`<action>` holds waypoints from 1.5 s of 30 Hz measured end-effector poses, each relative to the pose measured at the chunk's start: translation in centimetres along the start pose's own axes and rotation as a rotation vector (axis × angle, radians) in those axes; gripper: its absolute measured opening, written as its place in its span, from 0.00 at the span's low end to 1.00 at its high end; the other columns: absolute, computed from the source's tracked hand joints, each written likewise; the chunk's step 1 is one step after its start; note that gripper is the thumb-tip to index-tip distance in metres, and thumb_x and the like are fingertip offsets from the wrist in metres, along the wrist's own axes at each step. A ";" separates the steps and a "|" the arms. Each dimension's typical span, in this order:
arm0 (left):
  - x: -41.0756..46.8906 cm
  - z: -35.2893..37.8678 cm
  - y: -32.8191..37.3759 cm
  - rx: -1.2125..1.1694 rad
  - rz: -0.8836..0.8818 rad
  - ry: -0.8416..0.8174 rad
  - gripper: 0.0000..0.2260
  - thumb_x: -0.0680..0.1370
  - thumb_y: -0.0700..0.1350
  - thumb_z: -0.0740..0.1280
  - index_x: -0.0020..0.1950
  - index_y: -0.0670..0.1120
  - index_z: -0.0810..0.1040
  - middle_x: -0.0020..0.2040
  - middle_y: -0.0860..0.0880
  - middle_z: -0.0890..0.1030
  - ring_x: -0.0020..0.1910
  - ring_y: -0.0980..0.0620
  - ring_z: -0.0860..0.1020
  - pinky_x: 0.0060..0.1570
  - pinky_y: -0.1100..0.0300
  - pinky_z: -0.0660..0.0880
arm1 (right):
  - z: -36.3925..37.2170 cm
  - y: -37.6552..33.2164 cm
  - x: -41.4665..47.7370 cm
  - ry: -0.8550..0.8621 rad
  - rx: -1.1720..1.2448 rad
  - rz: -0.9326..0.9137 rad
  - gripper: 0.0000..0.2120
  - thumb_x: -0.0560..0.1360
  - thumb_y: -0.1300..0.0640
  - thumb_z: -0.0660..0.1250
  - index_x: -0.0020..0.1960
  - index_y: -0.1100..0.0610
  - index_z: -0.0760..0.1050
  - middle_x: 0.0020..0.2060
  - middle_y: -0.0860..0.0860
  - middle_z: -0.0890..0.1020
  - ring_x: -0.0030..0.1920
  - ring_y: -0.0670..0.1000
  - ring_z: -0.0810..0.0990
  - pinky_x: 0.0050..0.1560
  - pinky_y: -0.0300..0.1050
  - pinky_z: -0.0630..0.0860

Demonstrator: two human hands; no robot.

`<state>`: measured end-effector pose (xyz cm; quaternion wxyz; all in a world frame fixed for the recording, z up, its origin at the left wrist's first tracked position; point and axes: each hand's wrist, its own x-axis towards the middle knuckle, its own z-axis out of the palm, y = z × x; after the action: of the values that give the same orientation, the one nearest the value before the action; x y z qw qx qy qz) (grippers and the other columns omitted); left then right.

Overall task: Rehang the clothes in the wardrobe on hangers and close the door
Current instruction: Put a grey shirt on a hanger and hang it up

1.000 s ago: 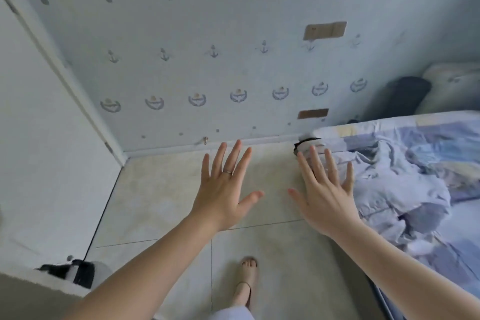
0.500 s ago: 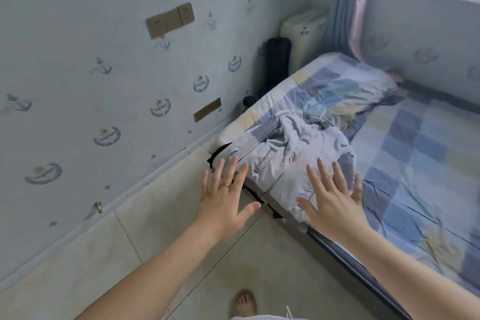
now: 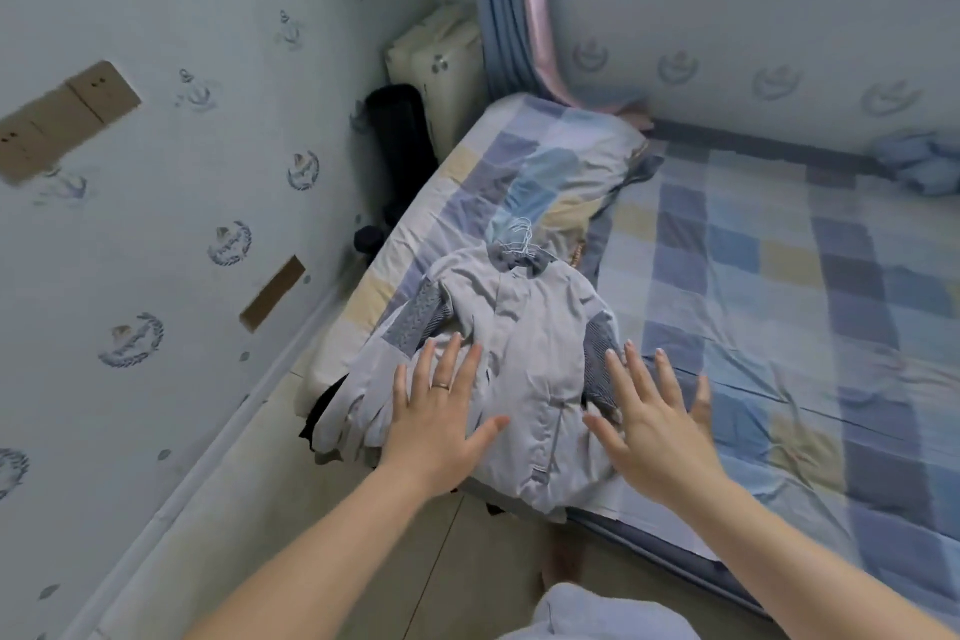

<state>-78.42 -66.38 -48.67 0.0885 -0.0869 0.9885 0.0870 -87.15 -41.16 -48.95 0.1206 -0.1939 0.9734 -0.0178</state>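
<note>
Checked bed point(image 3: 779, 307) fills right side. Grey jacket point(image 3: 519, 343) lies flat on its near corner, atop stack of clothes point(image 3: 340, 413) spilling over edge. Left hand point(image 3: 441, 424) and right hand point(image 3: 655, 431) both spread wide over jacket's lower half, holding nothing; contact unclear. White hanger hooks point(image 3: 521, 238) bunched at collar. Risk: lift by fabric alone and jacket slips off hanger, hooks tangle, stack slides off bed.

Jacket point(image 3: 524, 353) lying flat on the near corner of the bed point(image 3: 779, 327) before me, hanger point(image 3: 519, 242) at its far collar end, pillow point(image 3: 561, 172) behind that, my left hand point(image 3: 441, 421) and right hand point(image 3: 654, 421) spread over its near half, wall point(image 3: 156, 224) to the left, curtain point(image 3: 511, 16) in the far corner
</note>
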 end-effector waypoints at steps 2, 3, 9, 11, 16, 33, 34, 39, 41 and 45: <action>3.3 -0.4 0.4 -0.005 -0.020 -0.034 0.37 0.79 0.70 0.46 0.79 0.57 0.30 0.77 0.56 0.27 0.75 0.51 0.24 0.74 0.44 0.30 | -0.7 1.0 3.1 -0.014 0.021 0.011 0.37 0.76 0.30 0.39 0.79 0.44 0.34 0.79 0.44 0.35 0.78 0.53 0.33 0.71 0.66 0.29; 4.9 -0.5 0.5 -0.011 -0.031 -0.045 0.37 0.79 0.70 0.47 0.79 0.57 0.31 0.78 0.56 0.27 0.75 0.52 0.25 0.74 0.44 0.30 | -1.0 1.6 4.6 -0.016 0.032 0.014 0.37 0.76 0.30 0.39 0.79 0.44 0.34 0.79 0.45 0.36 0.78 0.53 0.33 0.71 0.66 0.30; 14.4 0.8 0.5 -0.052 -0.070 -0.080 0.37 0.78 0.71 0.47 0.80 0.57 0.35 0.80 0.55 0.34 0.77 0.52 0.28 0.74 0.44 0.31 | -1.0 3.5 13.0 -0.080 0.035 0.006 0.37 0.78 0.31 0.42 0.80 0.45 0.35 0.79 0.46 0.38 0.79 0.55 0.35 0.72 0.68 0.32; 17.1 1.5 0.1 -0.061 -0.079 -0.095 0.38 0.77 0.72 0.46 0.80 0.57 0.36 0.81 0.55 0.37 0.78 0.52 0.31 0.75 0.44 0.34 | -0.3 3.6 15.2 -0.114 0.054 0.019 0.37 0.78 0.31 0.43 0.80 0.46 0.36 0.80 0.46 0.38 0.79 0.55 0.36 0.72 0.68 0.34; 23.3 3.7 -2.5 -0.042 -0.053 -0.210 0.38 0.76 0.72 0.44 0.81 0.56 0.39 0.82 0.54 0.40 0.79 0.49 0.35 0.76 0.41 0.38 | 2.3 3.2 20.8 -0.223 0.066 0.101 0.36 0.78 0.31 0.43 0.80 0.46 0.36 0.80 0.46 0.39 0.79 0.56 0.37 0.73 0.69 0.36; 51.9 22.8 -15.7 0.031 0.124 -0.309 0.34 0.79 0.65 0.57 0.81 0.53 0.51 0.82 0.49 0.49 0.80 0.45 0.46 0.75 0.41 0.47 | 23.2 -0.2 45.6 -0.356 0.097 0.257 0.37 0.76 0.30 0.41 0.80 0.45 0.38 0.80 0.45 0.40 0.79 0.54 0.39 0.75 0.66 0.38; 53.6 23.6 -16.2 0.042 0.132 -0.285 0.34 0.79 0.65 0.57 0.81 0.52 0.52 0.82 0.49 0.49 0.80 0.44 0.47 0.75 0.41 0.48 | 24.4 -0.2 47.4 -0.347 0.105 0.262 0.37 0.76 0.30 0.43 0.80 0.45 0.39 0.80 0.45 0.40 0.79 0.53 0.40 0.75 0.66 0.38; 60.3 26.2 -17.4 0.083 0.162 -0.133 0.33 0.79 0.61 0.60 0.80 0.51 0.55 0.81 0.47 0.55 0.79 0.43 0.53 0.74 0.43 0.53 | 29.2 0.5 55.7 -0.276 0.154 0.325 0.37 0.78 0.32 0.50 0.80 0.47 0.42 0.80 0.46 0.45 0.80 0.54 0.44 0.75 0.66 0.43; 62.1 26.9 -17.5 0.081 0.145 -0.119 0.32 0.79 0.59 0.62 0.80 0.50 0.56 0.80 0.46 0.59 0.76 0.42 0.58 0.72 0.44 0.57 | 30.1 1.0 57.9 -0.233 0.167 0.339 0.37 0.78 0.34 0.51 0.80 0.48 0.42 0.80 0.47 0.45 0.80 0.55 0.45 0.75 0.65 0.45; 64.2 27.4 -17.2 0.069 0.025 -0.133 0.26 0.80 0.55 0.63 0.76 0.48 0.62 0.71 0.41 0.70 0.68 0.37 0.68 0.64 0.45 0.65 | 31.0 1.8 60.6 -0.235 0.213 0.395 0.37 0.78 0.36 0.54 0.80 0.49 0.44 0.80 0.48 0.48 0.79 0.55 0.48 0.74 0.65 0.48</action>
<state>-133.02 -88.00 -90.17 0.1559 -0.0656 0.9838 0.0597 -134.61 -62.25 -92.95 0.2538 0.0131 0.9643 -0.0738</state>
